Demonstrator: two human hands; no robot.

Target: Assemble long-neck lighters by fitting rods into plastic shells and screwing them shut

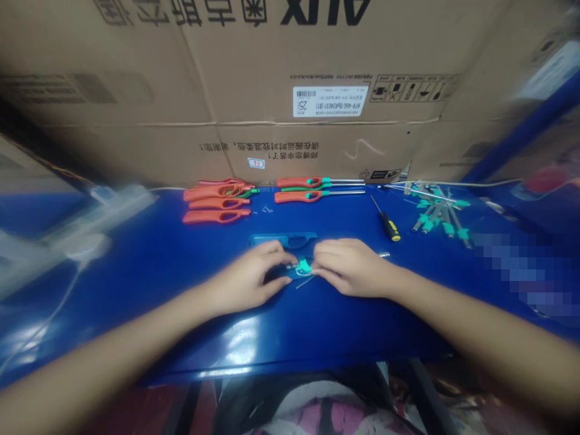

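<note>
A teal-green lighter trigger piece (303, 266), with a thin pale tube or wire beside it, lies between my two hands over a blue lighter shell half. My left hand (256, 275) holds the left side of this half-built lighter between thumb and forefinger. On the right, my right hand (348, 266) has its fingers closed on the teal end. A short bit of metal tube (384, 254) shows past that hand, its middle hidden. Just behind the hands lies another blue shell half (290, 239).
Orange lighter shells (216, 216) are stacked back left, near small screws (267, 209). Orange lighters with metal tubes (299, 196) lie at back centre. A screwdriver (389, 226) and several metal-tube parts (437, 217) are at right. A power strip (113, 208) lies left; a cardboard wall (254, 78) stands behind.
</note>
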